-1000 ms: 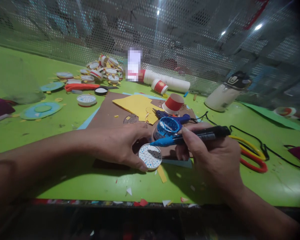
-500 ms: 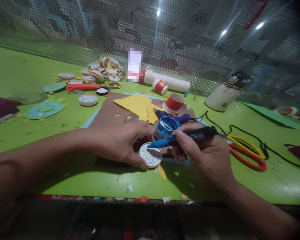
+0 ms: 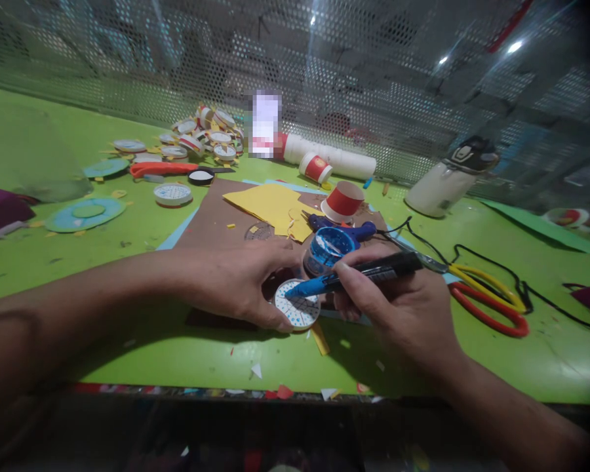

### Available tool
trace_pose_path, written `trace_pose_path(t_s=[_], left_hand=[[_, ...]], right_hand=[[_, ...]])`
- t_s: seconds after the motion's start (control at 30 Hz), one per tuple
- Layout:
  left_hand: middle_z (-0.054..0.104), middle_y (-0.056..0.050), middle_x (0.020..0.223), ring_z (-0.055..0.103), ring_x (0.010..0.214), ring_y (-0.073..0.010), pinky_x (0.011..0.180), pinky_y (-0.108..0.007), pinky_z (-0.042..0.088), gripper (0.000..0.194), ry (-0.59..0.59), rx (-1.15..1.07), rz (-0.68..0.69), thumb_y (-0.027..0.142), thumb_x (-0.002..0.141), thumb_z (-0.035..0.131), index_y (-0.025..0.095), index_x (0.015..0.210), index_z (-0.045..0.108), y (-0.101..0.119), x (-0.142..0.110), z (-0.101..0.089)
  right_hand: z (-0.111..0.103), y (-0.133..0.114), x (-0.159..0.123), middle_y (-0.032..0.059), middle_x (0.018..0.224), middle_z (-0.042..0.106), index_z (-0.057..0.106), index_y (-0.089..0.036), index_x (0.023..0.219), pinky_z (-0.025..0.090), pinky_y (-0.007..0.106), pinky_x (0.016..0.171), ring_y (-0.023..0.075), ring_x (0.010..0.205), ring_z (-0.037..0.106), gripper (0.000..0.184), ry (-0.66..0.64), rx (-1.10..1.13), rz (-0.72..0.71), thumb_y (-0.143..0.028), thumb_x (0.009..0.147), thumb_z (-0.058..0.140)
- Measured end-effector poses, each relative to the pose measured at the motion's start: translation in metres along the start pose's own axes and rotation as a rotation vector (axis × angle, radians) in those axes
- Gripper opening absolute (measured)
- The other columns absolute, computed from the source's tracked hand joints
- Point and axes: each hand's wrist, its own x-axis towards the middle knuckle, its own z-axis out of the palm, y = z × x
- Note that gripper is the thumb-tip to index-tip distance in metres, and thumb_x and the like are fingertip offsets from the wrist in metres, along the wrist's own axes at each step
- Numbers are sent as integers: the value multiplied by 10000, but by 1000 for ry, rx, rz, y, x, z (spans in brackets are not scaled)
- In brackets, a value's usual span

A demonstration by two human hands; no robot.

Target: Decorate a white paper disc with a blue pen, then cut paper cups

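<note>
My left hand (image 3: 240, 285) grips a small round white disc (image 3: 302, 313) by its edge, thumb at the front. Dark lines and blue dots cover the disc's face. My right hand (image 3: 398, 298) holds a black marker pen (image 3: 368, 272) whose blue-coated end touches or hovers just over the disc; I cannot tell which. Right behind the disc stands a small clear jar of blue paint (image 3: 330, 249). A strip of yellow paper (image 3: 320, 341) sticks out below the disc. Brown paper (image 3: 206, 226) lies under the work, with yellow paper (image 3: 268, 206) on it.
A blue glue gun (image 3: 347, 229), a red paper cup (image 3: 343, 200) and scissors (image 3: 491, 308) lie beyond my right hand. At the back left are a pile of decorated discs (image 3: 206, 134) and an orange cutter (image 3: 162, 170). A bottle (image 3: 442, 180) stands back right, before a perforated screen.
The blue end of the marker has shifted slightly left and down across the disc, my right hand moving with it. My left hand keeps its hold on the disc.
</note>
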Motion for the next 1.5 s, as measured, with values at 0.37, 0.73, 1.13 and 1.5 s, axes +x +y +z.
trace_pose_path(t_s=[0.37,0.73,1.13,1.5], left_hand=[[614,-20,1072,561,995,-214,839,-302,435,399,1,73,-60,363,741,713,224,1098,604,0,0,1],[615,-45,1080,565,990,-229,850,-323,445,432,13,82,-82,356,719,731,218,1112,617,-1,-2,1],[585,-52,1075,541,977,-228,837,-320,431,368,-29,70,-99,376,739,723,201,1047,621,1,1,-1],[584,-28,1028,543,931,-202,792,-293,433,346,-29,27,-31,348,750,722,212,1053,624,1,1,-1]], right_hand=[[0,1,-2,-65,510,566,648,-166,808,457,214,460,89,450,541,58,-8,7,-8,-203,850,664],[1,5,-1,-56,485,612,630,-194,775,462,218,395,103,389,562,126,21,108,85,-279,842,695],[-1,2,-1,-72,450,543,620,-212,745,471,268,425,119,388,538,167,37,105,76,-292,889,645],[0,4,-2,-76,456,562,630,-206,764,481,253,430,109,390,548,125,57,40,24,-257,876,655]])
